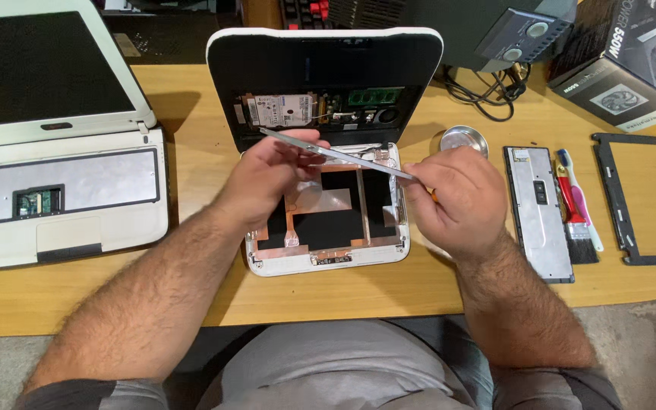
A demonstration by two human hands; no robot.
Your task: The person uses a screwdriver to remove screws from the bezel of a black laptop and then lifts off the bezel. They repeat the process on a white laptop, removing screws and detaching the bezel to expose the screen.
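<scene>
both forearms reach fwd, left hand (271, 171) & right hand (453, 193) raised w/ fingers pinched, facing each other.

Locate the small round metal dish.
In the head view the round metal dish sits on the wooden table right of centre, just behind the right hand, between the opened laptop and the grey keyboard panel.

Beneath my hands lay a light wooden table (389, 296); below its near edge showed grey speckled floor (647, 342).
</scene>
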